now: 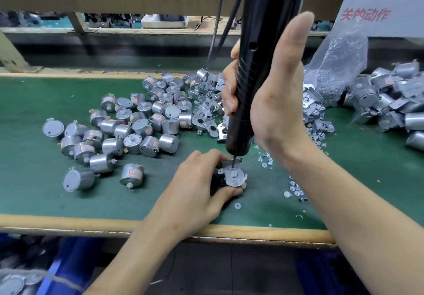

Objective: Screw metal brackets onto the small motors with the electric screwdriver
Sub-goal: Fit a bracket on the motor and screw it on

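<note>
The right hand [273,102] grips a ribbed black screwdriver [250,88] upright, its bit on a shiny stamped bracket [234,174]. The left hand's [195,189] fingers [206,157] clasp the cylindrical metal motor [220,181] beneath on the green felt table [114,203].

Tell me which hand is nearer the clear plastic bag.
Right. The right hand, gripping the electric screwdriver, is just left of the bag; the left hand holds the bracket farther off, toward the front edge of the bench.
</note>
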Demonstrator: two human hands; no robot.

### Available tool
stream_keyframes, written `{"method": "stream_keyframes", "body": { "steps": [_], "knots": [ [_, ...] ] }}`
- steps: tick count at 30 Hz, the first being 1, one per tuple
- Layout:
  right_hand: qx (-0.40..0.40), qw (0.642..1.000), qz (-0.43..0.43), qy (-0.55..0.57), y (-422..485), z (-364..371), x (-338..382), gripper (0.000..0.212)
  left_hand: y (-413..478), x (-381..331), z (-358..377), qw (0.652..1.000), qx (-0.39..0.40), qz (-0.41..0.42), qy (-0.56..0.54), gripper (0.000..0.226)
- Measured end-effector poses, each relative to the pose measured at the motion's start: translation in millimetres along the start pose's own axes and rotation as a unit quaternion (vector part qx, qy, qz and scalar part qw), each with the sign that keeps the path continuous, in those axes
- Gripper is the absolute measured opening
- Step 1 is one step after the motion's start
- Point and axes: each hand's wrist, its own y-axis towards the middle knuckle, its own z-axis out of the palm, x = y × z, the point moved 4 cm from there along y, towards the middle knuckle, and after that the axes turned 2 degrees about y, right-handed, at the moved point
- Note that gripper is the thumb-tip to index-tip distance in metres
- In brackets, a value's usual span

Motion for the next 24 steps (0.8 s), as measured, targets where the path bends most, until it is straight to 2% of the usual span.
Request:
{"method": "stream_keyframes", "body": {
  "steps": [3, 5, 9, 12, 14, 17, 19, 21, 24],
  "knots": [
    [-0.065, 0.995, -0.042, -0.058, -5.8, -2.8, 7.6, 0.079, 0.7, -2.4, -0.9, 1.000, -0.002, 0.006, 0.001, 0.037],
    [-0.084, 0.992, -0.051, -0.084, -8.7, -3.1, 9.3, 0.077, 1.2, -3.7, -1.7, 1.000, -0.005, 0.011, 0.003, 0.038],
    [-0.082, 0.986, -0.064, -0.130, -16.9, -10.9, 8.7, 0.057, 0.8, -4.4, -2.5, 1.000, -0.002, 0.015, -0.005, 0.039],
    [-0.108, 0.970, -0.041, -0.212, -34.5, -28.6, 3.8, 0.027, 0.3, -4.3, -3.4, 1.000, 0.000, 0.019, -0.014, 0.038],
    [-0.129, 0.957, -0.013, -0.259, -51.6, -41.9, -1.2, 0.018, -0.1, -4.3, -5.4, 1.000, -0.009, 0.024, -0.016, 0.039],
    [-0.157, 0.943, 0.039, -0.291, -80.6, -56.1, -8.9, 0.021, -1.2, -5.7, -11.1, 0.998, -0.041, 0.038, -0.021, 0.039],
    [-0.162, 0.937, 0.078, -0.300, -95.2, -61.9, -11.2, 0.016, -2.2, -8.1, -14.8, 0.997, -0.062, 0.047, -0.024, 0.041],
    [-0.121, 0.938, 0.146, -0.289, -102.3, -62.9, -14.5, 0.010, -3.3, -12.7, -17.2, 0.995, -0.076, 0.061, -0.024, 0.043],
    [-0.047, 0.943, 0.264, -0.199, -108.7, -57.5, -19.6, 0.011, -5.7, -22.9, -19.0, 0.991, -0.088, 0.094, -0.024, 0.044]
  ]
}}
